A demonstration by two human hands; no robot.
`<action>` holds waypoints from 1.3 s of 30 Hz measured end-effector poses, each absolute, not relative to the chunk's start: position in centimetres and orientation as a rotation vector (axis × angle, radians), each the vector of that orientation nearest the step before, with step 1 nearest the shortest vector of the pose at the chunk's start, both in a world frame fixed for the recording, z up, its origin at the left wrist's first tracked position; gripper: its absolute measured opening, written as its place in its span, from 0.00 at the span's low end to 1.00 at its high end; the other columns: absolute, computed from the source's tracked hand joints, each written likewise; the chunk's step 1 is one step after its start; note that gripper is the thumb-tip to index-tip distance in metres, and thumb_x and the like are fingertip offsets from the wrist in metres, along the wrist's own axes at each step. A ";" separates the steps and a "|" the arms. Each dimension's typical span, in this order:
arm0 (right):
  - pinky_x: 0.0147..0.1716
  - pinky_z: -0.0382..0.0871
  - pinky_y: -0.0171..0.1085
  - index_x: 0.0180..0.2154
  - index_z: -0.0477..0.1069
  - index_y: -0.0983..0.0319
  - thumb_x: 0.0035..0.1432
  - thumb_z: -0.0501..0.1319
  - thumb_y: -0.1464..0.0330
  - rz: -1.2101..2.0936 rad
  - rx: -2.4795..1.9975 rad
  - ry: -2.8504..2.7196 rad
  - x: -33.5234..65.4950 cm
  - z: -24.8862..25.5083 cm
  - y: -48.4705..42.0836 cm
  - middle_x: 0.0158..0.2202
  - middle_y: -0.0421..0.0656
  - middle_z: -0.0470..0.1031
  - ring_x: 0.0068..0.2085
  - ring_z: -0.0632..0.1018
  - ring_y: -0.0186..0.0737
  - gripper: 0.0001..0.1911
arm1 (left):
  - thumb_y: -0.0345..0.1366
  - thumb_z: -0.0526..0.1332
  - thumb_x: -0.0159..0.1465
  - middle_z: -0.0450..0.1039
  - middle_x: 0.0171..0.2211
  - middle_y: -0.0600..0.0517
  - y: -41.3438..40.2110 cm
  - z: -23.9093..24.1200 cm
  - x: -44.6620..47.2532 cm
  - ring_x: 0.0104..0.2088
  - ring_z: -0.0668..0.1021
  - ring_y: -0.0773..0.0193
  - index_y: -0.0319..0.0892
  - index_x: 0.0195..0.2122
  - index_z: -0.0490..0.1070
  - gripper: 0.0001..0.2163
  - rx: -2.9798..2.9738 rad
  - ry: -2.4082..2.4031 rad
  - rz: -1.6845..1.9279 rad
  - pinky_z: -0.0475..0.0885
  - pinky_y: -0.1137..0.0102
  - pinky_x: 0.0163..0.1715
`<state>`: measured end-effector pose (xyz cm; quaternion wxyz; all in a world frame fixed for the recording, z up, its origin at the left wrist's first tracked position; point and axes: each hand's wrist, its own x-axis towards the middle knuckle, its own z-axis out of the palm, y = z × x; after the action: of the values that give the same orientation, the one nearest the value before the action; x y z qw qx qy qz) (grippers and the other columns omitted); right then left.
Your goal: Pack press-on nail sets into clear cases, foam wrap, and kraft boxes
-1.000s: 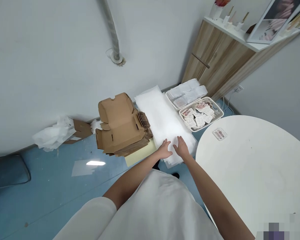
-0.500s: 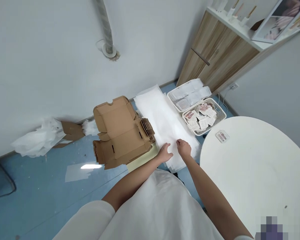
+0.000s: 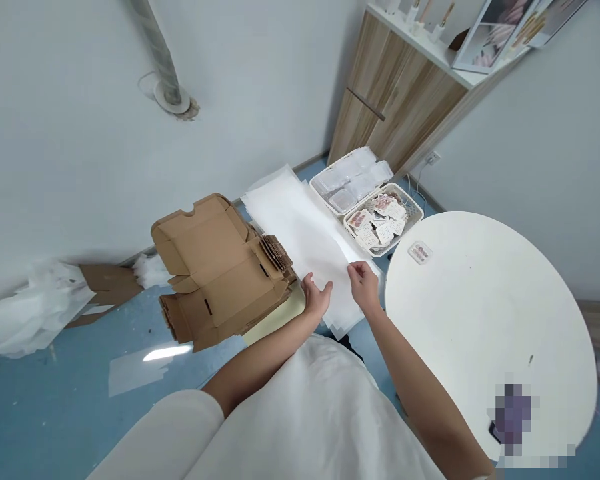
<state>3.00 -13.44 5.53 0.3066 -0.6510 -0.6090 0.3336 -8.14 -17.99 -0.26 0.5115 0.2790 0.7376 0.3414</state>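
A stack of thin white packing sheets (image 3: 300, 220) lies in front of me, its layers slightly out of line. My right hand (image 3: 365, 283) pinches the right edge of the top sheet between thumb and fingertips, lifting it a little. Over the near left part of the stack is my left hand (image 3: 316, 295), open, thumb and fingers apart with nothing between them. Flattened brown cardboard boxes (image 3: 225, 267) are piled just left of the sheets.
Two white baskets stand beyond the sheets: one with clear plastic cases (image 3: 353, 177), one with printed cards (image 3: 380, 220). A round white table (image 3: 480, 287) at right bears a small clear case (image 3: 420, 252). White wrapping (image 3: 35, 307) lies by the wall, left.
My right hand has taken hold of the top sheet's edge and raised it slightly. My left hand has opened wider. The view has swung to the right.
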 end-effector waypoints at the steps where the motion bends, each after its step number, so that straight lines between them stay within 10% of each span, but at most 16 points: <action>1: 0.34 0.63 0.36 0.35 0.64 0.61 0.56 0.49 0.57 0.896 -1.735 -1.551 3.0 6.0 -13.5 0.32 0.43 0.70 0.34 0.70 0.38 0.15 | 0.44 0.55 0.56 0.43 0.58 0.40 -17.9 -0.1 -8.1 0.57 0.57 0.58 0.41 0.55 0.42 0.30 0.637 1.754 0.822 0.60 0.67 0.50; 6: 0.32 0.63 0.35 0.37 0.61 0.60 0.56 0.47 0.57 0.911 -1.674 -1.321 3.1 7.3 -13.8 0.31 0.41 0.66 0.31 0.67 0.34 0.14 | 0.52 0.53 0.56 0.43 0.60 0.41 -18.0 1.2 -7.8 0.58 0.56 0.58 0.41 0.57 0.40 0.34 0.466 1.649 0.889 0.58 0.68 0.52; 15: 0.41 0.65 0.41 0.38 0.65 0.59 0.56 0.47 0.54 1.414 -1.455 -1.299 4.9 8.1 -16.3 0.45 0.45 0.69 0.44 0.70 0.42 0.19 | 0.46 0.59 0.55 0.70 0.45 0.44 -18.2 4.6 -8.2 0.47 0.71 0.55 0.37 0.44 0.67 0.20 0.405 1.195 1.273 0.67 0.63 0.46; 26: 0.56 0.46 0.50 0.54 0.56 0.61 0.53 0.52 0.56 1.024 -1.889 -1.436 6.0 3.0 -18.2 0.59 0.49 0.50 0.61 0.48 0.47 0.28 | 0.50 0.50 0.59 0.67 0.50 0.49 -17.8 6.2 -10.1 0.53 0.66 0.59 0.45 0.52 0.62 0.23 0.390 0.934 1.136 0.61 0.63 0.53; 35: 0.45 0.64 0.46 0.50 0.60 0.56 0.54 0.43 0.47 1.916 -1.055 -0.853 6.8 6.7 -18.9 0.49 0.47 0.68 0.48 0.70 0.43 0.29 | 0.54 0.44 0.59 0.65 0.52 0.49 -19.5 12.4 -10.3 0.54 0.65 0.53 0.52 0.55 0.58 0.24 0.555 0.914 1.002 0.61 0.52 0.49; 39: 0.34 0.69 0.42 0.46 0.62 0.57 0.52 0.49 0.48 1.757 -0.873 -0.726 9.0 9.7 -18.3 0.37 0.43 0.74 0.36 0.75 0.41 0.26 | 0.54 0.48 0.58 0.69 0.47 0.46 -21.1 13.3 -7.1 0.52 0.67 0.51 0.46 0.52 0.62 0.26 0.624 0.937 0.849 0.64 0.54 0.46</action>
<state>9.01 -18.33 9.72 0.5012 -0.3612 -0.3004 0.7267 -7.13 -21.11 13.28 0.7617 0.2866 0.4306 0.3902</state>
